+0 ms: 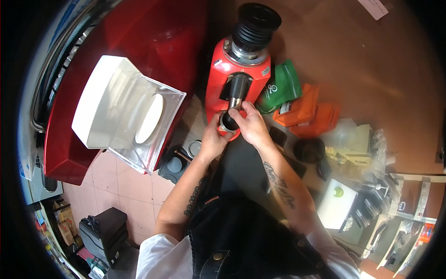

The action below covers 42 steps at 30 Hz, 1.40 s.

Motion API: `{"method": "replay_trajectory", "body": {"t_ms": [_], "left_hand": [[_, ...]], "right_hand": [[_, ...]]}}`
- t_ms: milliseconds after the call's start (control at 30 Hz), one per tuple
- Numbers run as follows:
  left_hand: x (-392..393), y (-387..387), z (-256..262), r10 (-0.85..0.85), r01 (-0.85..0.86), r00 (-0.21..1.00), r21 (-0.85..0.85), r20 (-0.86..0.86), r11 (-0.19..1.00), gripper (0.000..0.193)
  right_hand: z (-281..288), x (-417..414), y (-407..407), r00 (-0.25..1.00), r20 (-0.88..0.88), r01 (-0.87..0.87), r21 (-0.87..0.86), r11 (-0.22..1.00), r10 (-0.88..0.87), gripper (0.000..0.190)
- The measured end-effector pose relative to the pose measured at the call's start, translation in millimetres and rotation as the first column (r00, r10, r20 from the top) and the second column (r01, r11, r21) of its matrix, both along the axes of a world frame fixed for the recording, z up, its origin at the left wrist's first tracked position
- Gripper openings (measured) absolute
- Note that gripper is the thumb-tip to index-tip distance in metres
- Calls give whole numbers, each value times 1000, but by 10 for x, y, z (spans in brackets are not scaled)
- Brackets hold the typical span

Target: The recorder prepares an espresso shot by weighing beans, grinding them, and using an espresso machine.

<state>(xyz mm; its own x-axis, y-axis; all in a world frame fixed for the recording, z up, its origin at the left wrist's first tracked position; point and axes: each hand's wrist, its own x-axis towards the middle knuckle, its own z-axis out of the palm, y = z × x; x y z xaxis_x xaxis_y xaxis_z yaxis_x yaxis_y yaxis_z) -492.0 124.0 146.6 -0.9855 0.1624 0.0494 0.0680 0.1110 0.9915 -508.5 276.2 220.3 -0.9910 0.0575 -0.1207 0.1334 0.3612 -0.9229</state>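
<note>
Directly ahead stands a red coffee grinder with a black bellows hopper on top and a metal spout below its dark chute. Under that spout, a small round dosing cup, dark inside with a pale metal rim, is between my hands. My left hand grips its left and lower side. The fingers of my right hand hold its right side, with the thumb over the rim near the spout. What the cup contains cannot be made out.
A red machine carries a clear and white plastic container at left. A green pouch and orange pouches lie right of the grinder. A round metal-rimmed item is near my left wrist. Farther right are a dark container and a white board.
</note>
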Motion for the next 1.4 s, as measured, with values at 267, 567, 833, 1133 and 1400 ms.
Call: {"method": "replay_trajectory", "body": {"t_ms": [267,567,833,1133,1400], "left_hand": [[-7,10,-71,0,0,1000,22,-6,1000,68],[-1,-25,-77,-17,16,999,31,31,999,70],[-25,4,-43,-27,27,999,18,20,999,70],[-9,5,44,-20,20,1000,9,15,1000,67],[-8,-36,-7,-13,13,1000,2,23,1000,67]], "right_hand": [[-47,44,441,995,-103,-2,-136,991,-12,27],[403,-233,803,912,-398,137,70,988,-98,28],[-474,-344,775,942,290,275,-379,883,-169,62],[-651,-430,710,950,307,200,-480,854,-50,55],[-529,-444,563,956,285,178,-361,915,-73,53]]}}
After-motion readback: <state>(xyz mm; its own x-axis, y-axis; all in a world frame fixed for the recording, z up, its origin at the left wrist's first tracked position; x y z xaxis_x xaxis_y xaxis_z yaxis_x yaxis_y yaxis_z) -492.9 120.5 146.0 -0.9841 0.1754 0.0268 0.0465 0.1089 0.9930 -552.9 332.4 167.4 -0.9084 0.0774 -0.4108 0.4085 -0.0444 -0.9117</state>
